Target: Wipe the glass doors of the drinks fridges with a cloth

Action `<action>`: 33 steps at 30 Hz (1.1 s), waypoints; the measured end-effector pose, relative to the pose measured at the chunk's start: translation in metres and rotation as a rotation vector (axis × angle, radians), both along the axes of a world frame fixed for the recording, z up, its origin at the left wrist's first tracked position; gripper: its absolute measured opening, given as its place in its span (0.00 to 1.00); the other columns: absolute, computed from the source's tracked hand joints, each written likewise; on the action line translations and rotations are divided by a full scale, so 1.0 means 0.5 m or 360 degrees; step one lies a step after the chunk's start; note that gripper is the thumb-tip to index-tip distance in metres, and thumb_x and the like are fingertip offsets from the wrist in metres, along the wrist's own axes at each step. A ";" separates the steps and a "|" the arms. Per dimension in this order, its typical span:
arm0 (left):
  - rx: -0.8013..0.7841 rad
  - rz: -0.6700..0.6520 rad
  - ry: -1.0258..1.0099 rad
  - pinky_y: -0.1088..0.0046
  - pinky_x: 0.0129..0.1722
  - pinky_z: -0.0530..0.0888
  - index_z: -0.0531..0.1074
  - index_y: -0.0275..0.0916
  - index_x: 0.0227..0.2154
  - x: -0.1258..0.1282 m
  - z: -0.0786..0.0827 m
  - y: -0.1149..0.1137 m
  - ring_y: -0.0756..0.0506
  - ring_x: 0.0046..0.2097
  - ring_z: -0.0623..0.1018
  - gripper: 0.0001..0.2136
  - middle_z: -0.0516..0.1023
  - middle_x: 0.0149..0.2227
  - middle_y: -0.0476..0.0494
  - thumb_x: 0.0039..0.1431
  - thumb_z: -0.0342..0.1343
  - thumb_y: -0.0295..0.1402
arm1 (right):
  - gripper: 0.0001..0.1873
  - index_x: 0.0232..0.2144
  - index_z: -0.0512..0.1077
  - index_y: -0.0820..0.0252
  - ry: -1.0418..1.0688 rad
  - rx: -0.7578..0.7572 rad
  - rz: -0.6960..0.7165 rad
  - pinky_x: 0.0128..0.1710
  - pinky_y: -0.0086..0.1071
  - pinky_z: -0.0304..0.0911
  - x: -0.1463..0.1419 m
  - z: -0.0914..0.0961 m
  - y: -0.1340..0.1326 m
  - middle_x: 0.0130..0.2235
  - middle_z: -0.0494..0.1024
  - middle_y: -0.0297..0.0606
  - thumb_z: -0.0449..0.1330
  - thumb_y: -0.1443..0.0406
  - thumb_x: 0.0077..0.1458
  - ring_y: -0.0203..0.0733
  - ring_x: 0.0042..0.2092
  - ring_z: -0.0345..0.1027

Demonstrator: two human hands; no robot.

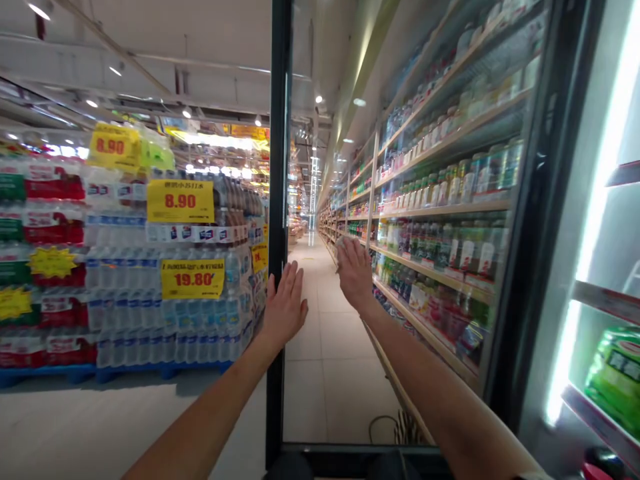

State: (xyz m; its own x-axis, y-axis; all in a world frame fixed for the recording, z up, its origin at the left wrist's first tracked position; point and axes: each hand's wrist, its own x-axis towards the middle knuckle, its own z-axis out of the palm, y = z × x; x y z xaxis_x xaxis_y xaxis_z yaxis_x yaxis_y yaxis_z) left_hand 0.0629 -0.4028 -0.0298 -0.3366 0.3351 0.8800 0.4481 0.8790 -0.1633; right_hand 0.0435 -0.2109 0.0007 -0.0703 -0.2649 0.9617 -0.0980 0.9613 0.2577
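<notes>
Both bare forearms stretch forward to the open glass door (410, 220), left hand (286, 303) flat and wide against its black frame (278, 167), right hand (354, 272) curled, seemingly pressing a pale cloth (342, 244) to the pane.

Shrink-wrapped water bottles (200, 313) are standing stacked high on the left, with yellow price signs (181, 201) hanging across them, showing 8.90 and 19.80. Drink shelves (440, 220) are running down the right of the tiled aisle (325, 313). Ceiling lights (359, 102) are glowing overhead, and green packs (617, 373) are sitting far right.
</notes>
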 end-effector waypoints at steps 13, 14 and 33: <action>-0.0150 -0.0162 -0.0025 0.54 0.62 0.48 0.52 0.29 0.59 0.001 0.012 0.131 0.40 0.65 0.50 0.30 0.50 0.64 0.33 0.53 0.48 0.30 | 0.26 0.60 0.55 0.59 0.0226 -0.0368 -0.0121 0.61 0.48 0.45 0.046 -0.031 0.204 0.61 0.59 0.46 0.44 0.69 0.59 0.46 0.65 0.39; -0.0161 -0.0175 -0.0029 0.54 0.62 0.48 0.52 0.29 0.60 0.002 0.012 0.142 0.40 0.65 0.50 0.30 0.50 0.64 0.34 0.53 0.48 0.30 | 0.26 0.60 0.56 0.59 0.0213 -0.0355 -0.0137 0.61 0.48 0.46 0.049 -0.037 0.208 0.61 0.59 0.46 0.44 0.69 0.59 0.46 0.65 0.39; -0.0219 -0.0217 -0.0007 0.52 0.61 0.50 0.50 0.32 0.61 0.003 0.025 0.245 0.41 0.65 0.49 0.29 0.48 0.64 0.38 0.57 0.46 0.35 | 0.27 0.59 0.57 0.55 0.0104 -0.0058 -0.0180 0.61 0.46 0.46 0.076 -0.061 0.308 0.60 0.61 0.42 0.46 0.70 0.57 0.43 0.65 0.42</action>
